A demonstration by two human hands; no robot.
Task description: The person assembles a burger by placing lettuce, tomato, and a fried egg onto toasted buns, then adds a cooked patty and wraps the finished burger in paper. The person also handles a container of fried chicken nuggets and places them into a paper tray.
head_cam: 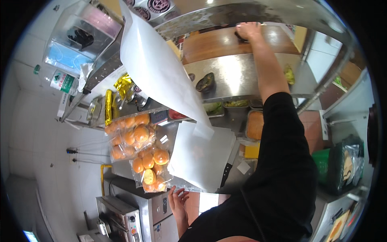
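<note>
My right arm reaches far up over the steel shelf. At its end my right hand (248, 30) rests at the back edge of a brown wooden board (211, 44). Something dark shows under the fingers, but I cannot tell whether they grip it. Low in the view, my left hand (179, 199) hangs before the counter's front edge with fingers apart and nothing in it. Closest to it are clear plastic bags of glossy buns (148, 163). A stack of white paper sheets (199, 157) covers the counter, with a black-handled knife (226, 175) partly beneath it.
A large curling paper sheet (157, 66) hangs down from the upper shelf. A dark, rumpled object (205, 82) lies on the steel shelf (232, 69). Below stand a tray of lettuce (213, 108) and an orange-filled container (255, 124). A plastic bottle (62, 81) is at left.
</note>
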